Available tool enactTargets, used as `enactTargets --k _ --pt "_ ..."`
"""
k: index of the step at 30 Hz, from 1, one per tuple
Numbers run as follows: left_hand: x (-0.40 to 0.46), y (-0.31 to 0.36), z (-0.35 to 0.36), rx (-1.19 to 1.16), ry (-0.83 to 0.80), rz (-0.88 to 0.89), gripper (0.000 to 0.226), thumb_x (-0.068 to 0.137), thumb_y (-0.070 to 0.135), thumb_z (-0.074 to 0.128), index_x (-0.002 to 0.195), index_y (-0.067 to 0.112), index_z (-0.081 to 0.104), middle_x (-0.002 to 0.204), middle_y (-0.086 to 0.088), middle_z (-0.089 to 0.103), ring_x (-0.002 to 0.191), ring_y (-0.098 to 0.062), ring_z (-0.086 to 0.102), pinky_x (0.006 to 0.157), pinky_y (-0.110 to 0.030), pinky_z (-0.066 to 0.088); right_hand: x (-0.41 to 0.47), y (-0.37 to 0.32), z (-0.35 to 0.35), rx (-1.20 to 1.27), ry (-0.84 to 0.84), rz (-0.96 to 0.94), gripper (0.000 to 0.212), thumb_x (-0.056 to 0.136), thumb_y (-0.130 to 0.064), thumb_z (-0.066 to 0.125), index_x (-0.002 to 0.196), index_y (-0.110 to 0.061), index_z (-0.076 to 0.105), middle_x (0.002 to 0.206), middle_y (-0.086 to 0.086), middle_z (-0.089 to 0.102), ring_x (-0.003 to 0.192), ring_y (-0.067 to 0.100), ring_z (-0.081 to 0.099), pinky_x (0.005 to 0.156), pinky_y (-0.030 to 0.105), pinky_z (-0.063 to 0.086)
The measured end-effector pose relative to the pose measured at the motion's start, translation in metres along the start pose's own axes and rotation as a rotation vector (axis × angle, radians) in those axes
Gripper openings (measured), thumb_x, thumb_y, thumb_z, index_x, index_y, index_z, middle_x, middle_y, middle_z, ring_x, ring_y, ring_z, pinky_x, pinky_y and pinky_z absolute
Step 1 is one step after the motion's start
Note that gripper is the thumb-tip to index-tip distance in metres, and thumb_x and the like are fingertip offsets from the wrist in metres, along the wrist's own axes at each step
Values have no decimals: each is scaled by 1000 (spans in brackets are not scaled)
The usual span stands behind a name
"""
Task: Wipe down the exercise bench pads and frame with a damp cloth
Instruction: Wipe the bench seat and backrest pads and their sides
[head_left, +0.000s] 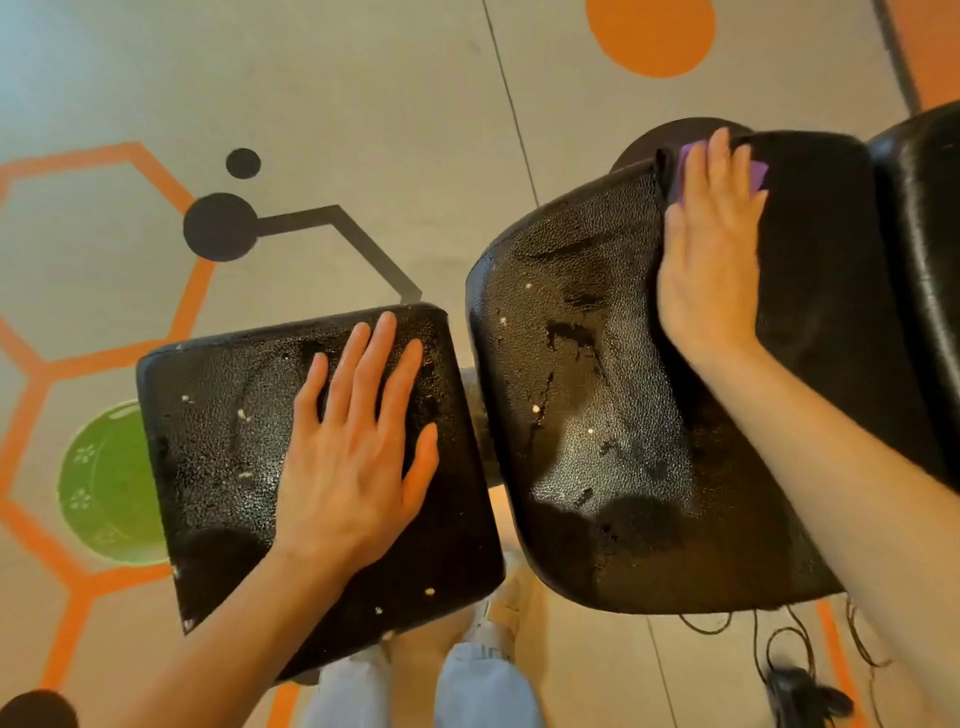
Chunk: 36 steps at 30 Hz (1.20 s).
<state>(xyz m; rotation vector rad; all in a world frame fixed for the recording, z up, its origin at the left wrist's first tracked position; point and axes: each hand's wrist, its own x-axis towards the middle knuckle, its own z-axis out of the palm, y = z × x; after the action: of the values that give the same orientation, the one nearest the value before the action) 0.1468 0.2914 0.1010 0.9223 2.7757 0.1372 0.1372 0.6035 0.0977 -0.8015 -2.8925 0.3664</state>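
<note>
Two black textured bench pads lie below me. The square seat pad (218, 441) is on the left, worn with small white nicks. My left hand (353, 447) rests flat on it, fingers spread, holding nothing. The longer back pad (587, 395) lies to the right, glossy with damp streaks and torn patches. My right hand (709, 254) presses flat on a purple cloth (759, 175) near the back pad's far end; only the cloth's edges show around my fingers. The frame is mostly hidden under the pads.
A green bowl (106, 483) sits on the floor, partly under the seat pad's left edge. The grey floor carries orange hexagon lines and dark dots. Black cables (789, 649) lie at the lower right. My legs and shoe (498, 618) stand between the pads.
</note>
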Motion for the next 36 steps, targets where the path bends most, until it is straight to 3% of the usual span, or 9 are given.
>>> enactTargets --k 2,6,12,18,23,26,30,34,36 --pt "-1 0 0 6 -1 -5 68 96 44 40 155 13 28 166 -11 15 155 -27 11 124 -48 8 -6 -33 14 3 15 -35 50 104 -19 25 152 -9 17 161 12 10 149 27 4 122 44 1" --pt "0 1 0 8 7 -4 68 96 44 40 155 12 29 166 -11 16 154 -27 12 124 -47 8 -17 -57 30 40 -69 -372 49 103 -17 32 150 -7 24 159 11 18 149 26 10 122 41 4" --pt "-1 1 0 -9 1 -8 68 97 44 39 156 12 28 166 -11 14 154 -28 10 124 -49 9 -149 -13 0 -85 -221 -291 50 103 -19 30 151 -10 22 160 8 17 149 23 8 121 47 13" --pt "-1 0 0 7 2 -2 67 97 44 38 156 12 27 166 -12 14 155 -28 10 124 -50 10 -39 -38 18 9 -117 -169 50 105 -28 28 152 -17 19 161 6 11 149 23 3 122 42 3" --pt "-1 -1 -1 5 4 -3 67 98 44 37 156 12 27 166 -12 13 155 -28 9 124 -48 7 -173 4 -13 -146 -263 -225 52 102 -30 24 152 -16 18 160 6 16 149 20 6 122 40 6" --pt "-1 1 -2 11 -8 0 67 98 44 37 156 12 27 166 -12 13 155 -27 8 123 -46 5 -122 4 -1 -144 -220 -266 51 103 -29 24 152 -14 19 160 7 17 149 21 8 122 41 8" --pt "0 1 -1 16 8 -4 66 98 43 37 156 13 28 166 -11 14 155 -27 10 124 -47 7 -55 -18 8 -52 -122 -111 50 105 -27 22 153 -13 17 161 8 9 150 23 2 123 41 3" --pt "-1 0 0 15 27 6 65 98 43 38 155 12 30 166 -12 16 154 -28 12 123 -48 9 -183 0 -9 -231 -238 -163 50 105 -26 14 152 -10 18 160 10 14 149 26 5 121 46 11" --pt "-1 0 0 16 31 5 66 98 43 38 155 12 30 166 -12 16 154 -28 13 123 -48 10 -198 8 -10 -250 -276 -223 51 104 -27 13 151 -9 20 159 11 17 149 27 8 120 46 11"
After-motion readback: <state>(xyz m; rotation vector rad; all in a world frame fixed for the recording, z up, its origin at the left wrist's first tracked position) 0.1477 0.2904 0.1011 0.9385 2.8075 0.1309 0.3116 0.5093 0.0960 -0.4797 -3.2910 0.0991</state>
